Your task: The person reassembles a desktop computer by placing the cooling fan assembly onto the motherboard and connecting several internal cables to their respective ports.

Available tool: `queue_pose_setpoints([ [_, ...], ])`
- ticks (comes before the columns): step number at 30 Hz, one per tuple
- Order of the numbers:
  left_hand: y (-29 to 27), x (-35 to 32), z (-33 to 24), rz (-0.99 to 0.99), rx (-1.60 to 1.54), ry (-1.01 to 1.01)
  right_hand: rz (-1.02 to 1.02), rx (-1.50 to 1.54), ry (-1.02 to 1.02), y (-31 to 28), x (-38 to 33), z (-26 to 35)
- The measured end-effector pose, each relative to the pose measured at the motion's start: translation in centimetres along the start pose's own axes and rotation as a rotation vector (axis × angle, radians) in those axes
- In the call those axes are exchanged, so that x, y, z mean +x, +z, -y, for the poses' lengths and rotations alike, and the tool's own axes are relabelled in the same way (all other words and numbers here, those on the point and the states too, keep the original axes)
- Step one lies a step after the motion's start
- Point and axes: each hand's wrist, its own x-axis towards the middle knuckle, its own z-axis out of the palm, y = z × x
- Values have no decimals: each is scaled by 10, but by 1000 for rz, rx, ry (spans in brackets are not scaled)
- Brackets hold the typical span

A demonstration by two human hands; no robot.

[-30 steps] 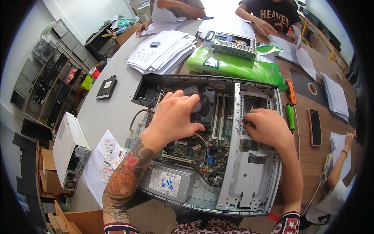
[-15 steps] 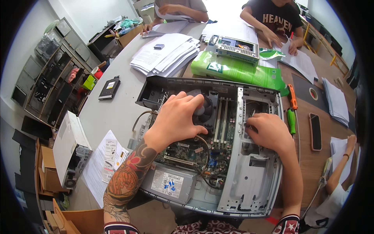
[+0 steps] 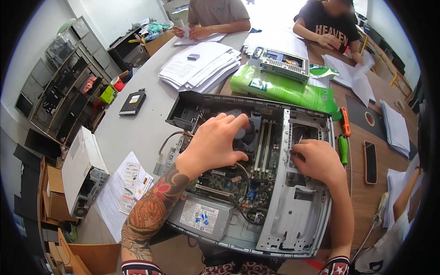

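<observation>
An opened desktop computer case (image 3: 270,250) lies flat in front of me, its insides facing up. My left hand (image 3: 213,142) reaches over the motherboard (image 3: 220,178), beside the black cooling fan (image 3: 246,135). Its thumb and fingers are spread apart near the fan's edge, with nothing visible held. My right hand (image 3: 318,160) is at the metal drive bay frame (image 3: 288,220) on the case's right side. Its fingers curl down into an opening there; the fingertips are partly hidden. A silver power supply (image 3: 201,215) fills the near left corner of the case.
Right of the case lie orange (image 3: 344,121) and green (image 3: 343,149) handled screwdrivers and a phone (image 3: 370,162). Beyond it are a green package (image 3: 279,91), a metal drive unit (image 3: 286,64) and a paper stack (image 3: 197,68). An optical drive (image 3: 133,103) lies left. Other people sit around the table.
The view has shifted slightly. My hands stay at nearly the same spots on the case. Across the table, the person at the right has lifted a sheet of paper.
</observation>
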Motion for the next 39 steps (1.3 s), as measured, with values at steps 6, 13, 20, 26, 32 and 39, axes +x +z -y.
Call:
queue_pose_setpoints([
  [6, 0, -2, -1, -84, 0, 62, -29, 2, -19, -1, -2, 3],
  [13, 2, -4, 3, -75, 29, 61, -19, 6, -31, 2, -1, 0],
  [20, 1, -3, 0, -35, 8, 37, -24, 8, -19, 1, -2, -1],
  [26, 3, -5, 3, -30, 35, 8, -8, 13, -8, -1, -1, 1],
  [32, -4, -2, -4, 34, 73, -82, -9, 19, -1, 1, -1, 1],
  [39, -1, -3, 1, -52, 34, 37, -28, 9, -13, 0, -2, 1],
])
